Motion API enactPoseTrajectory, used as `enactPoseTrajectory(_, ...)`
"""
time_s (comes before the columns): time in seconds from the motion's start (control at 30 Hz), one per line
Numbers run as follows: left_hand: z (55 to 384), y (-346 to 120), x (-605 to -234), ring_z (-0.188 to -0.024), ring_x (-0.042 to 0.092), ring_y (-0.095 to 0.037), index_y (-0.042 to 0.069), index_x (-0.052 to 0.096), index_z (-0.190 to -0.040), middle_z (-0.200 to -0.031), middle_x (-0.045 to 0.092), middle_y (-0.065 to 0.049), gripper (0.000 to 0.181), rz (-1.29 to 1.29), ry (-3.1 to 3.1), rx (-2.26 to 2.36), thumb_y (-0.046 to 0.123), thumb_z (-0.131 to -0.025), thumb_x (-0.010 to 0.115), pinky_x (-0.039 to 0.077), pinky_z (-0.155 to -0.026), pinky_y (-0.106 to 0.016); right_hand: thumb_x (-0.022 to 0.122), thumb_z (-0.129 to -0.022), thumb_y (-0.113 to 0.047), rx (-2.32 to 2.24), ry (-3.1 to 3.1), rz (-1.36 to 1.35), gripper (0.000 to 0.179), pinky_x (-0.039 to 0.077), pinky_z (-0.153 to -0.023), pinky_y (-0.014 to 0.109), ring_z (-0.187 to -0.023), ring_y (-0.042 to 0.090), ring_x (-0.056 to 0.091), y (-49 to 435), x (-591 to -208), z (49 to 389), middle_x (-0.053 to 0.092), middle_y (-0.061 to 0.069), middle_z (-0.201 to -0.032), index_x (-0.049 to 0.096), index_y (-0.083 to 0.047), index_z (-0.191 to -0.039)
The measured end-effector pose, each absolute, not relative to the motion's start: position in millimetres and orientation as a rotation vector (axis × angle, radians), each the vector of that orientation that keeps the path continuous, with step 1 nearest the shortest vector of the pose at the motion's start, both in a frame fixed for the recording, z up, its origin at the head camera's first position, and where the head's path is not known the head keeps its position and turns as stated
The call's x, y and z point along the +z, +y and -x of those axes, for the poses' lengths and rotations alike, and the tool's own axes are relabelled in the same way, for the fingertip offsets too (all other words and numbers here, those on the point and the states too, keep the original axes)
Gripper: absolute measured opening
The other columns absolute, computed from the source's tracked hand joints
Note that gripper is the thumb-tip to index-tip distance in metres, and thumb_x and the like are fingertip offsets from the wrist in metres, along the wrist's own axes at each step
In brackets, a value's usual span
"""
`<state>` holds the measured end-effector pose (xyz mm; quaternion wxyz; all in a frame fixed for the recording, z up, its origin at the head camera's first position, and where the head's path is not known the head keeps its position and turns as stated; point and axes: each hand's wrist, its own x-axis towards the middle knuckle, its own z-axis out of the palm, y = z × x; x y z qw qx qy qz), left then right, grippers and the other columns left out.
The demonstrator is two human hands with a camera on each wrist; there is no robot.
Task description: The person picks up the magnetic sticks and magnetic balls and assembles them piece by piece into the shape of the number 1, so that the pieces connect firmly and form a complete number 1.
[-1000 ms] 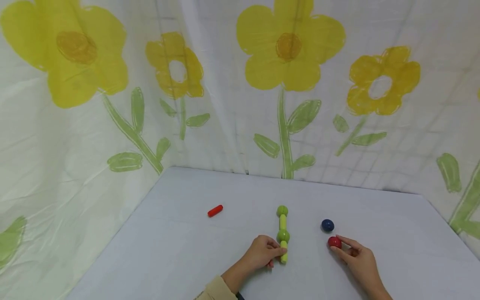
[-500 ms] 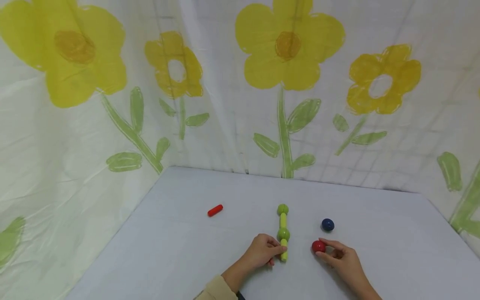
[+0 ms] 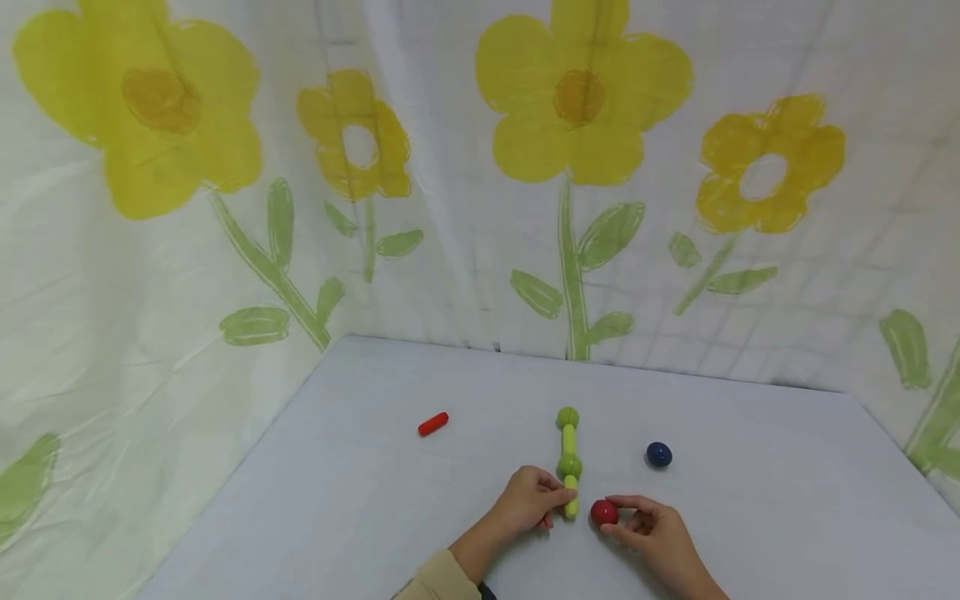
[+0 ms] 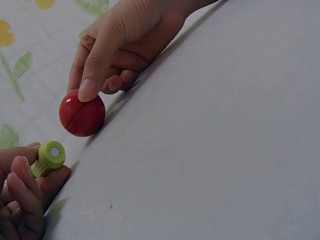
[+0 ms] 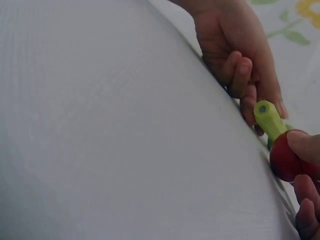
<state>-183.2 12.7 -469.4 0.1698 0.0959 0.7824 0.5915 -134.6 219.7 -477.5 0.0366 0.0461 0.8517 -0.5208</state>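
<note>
"Red ball (image 3: 604, 512): location?"
"Four o'clock of near rod (image 3: 571, 482), pinched in right grip (image 3: 657, 533)."
"Handling?"
"Probably light, hard, slippery; hold by opposite sides. Left grip (image 3: 527, 500) pinches near rod."

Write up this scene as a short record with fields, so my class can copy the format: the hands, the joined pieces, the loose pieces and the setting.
Left hand: pinches the near rod of the green chain
Right hand: holds the red ball
Chain order, far to near: ball, rod, ball, rod
Red ball and chain: apart, ball on the right
Loose pieces: blue ball, right of the chain; red rod, left of it
Surface: pale tabletop
Backdrop: white sheet with yellow flowers
</note>
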Motion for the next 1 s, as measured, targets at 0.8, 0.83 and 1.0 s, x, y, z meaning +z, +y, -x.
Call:
enactPoseTrajectory(0.8, 191, 16, -468, -0.041, 0.043, -0.004, 0.0, 0.068, -0.081, -0.055, 0.054, 0.003, 0.017, -0.267, 2.226, 1.701, 0.014, -0.089, 0.071, 0.035, -0.041, -0.015, 0.08, -0.08, -0.012, -1.66, 2.604, 0.171, 0.035, 0.043, -0.055, 0.021, -0.062, 0.006, 0.05, 192, -482, 128, 0.056, 0.001, -0.077, 0.067, -0.001, -0.11)
enactPoseTrajectory(0.83, 191, 16, -468, -0.041, 0.043, -0.004, 0.0, 0.068, -0.081, -0.055, 0.054, 0.004, 0.017, -0.268, 2.225, 1.705, 0.014, -0.089, 0.072, 0.035, -0.041, -0.015, 0.081, -0.079, -0.012, -1.658, 2.613, 0.166, 0.035, 0.043, -0.055, 0.021, -0.062, 0.007, 0.05, 191, -481, 128, 0.056, 0.001, -0.077, 0.067, -0.001, -0.109)
enactPoseTrajectory(1.0, 191, 16, -470, -0.04, 0.043, -0.004, -0.001, 0.067, -0.08, -0.054, 0.053, 0.004, 0.018, -0.284, 2.219, 1.715, 0.014, -0.089, 0.071, 0.035, -0.041, -0.015, 0.082, -0.078, -0.011, -1.664, 2.646, 0.165, 0.034, 0.044, -0.055, 0.021, -0.061, 0.007, 0.05, 189, -480, 126, 0.056, 0.002, -0.077, 0.067, -0.002, -0.107)
